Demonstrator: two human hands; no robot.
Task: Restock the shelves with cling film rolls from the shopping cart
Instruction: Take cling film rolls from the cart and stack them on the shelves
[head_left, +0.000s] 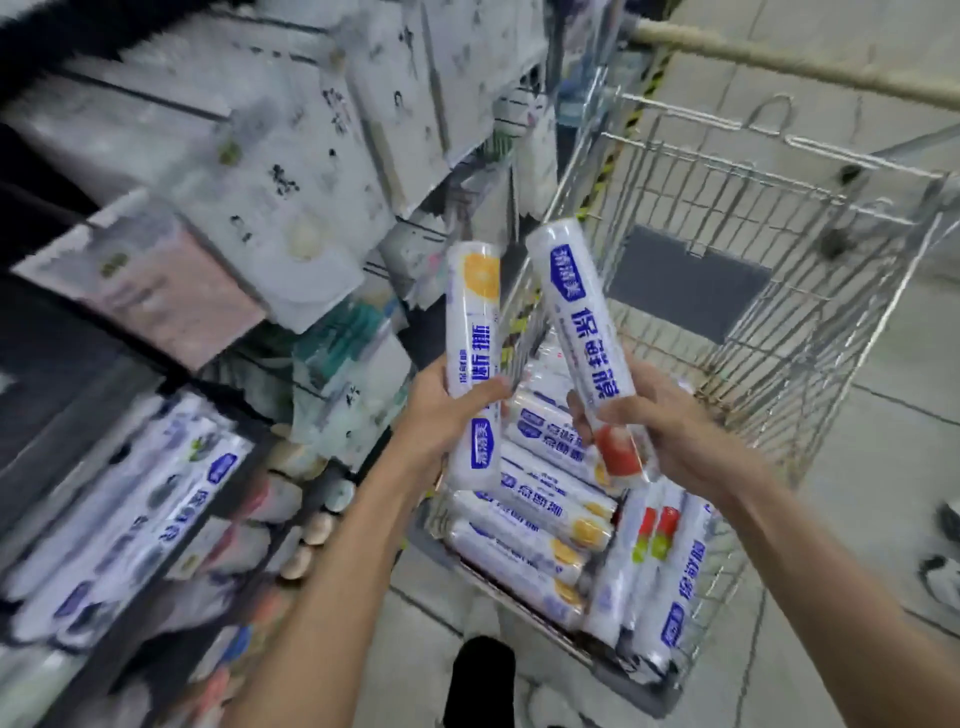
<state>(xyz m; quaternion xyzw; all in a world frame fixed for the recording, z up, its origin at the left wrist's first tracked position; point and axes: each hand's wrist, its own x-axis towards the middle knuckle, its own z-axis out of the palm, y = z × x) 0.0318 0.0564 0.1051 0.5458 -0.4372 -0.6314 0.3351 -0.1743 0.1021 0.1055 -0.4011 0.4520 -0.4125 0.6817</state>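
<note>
Two rolls are in hand. My left hand (441, 415) wraps its fingers round the orange-marked roll (474, 332), and my right hand (665, 421) grips the red-marked roll (582, 322). Both rolls are held roughly upright over the shopping cart (779, 332). Beneath them a pile of rolls (540, 525) lies in the cart's near end. I judge this the carry step: picked, not yet placed. Next I must swing left to the shelves (72, 374), where stocked rolls (130, 514) lie, and lay these alongside.
</note>
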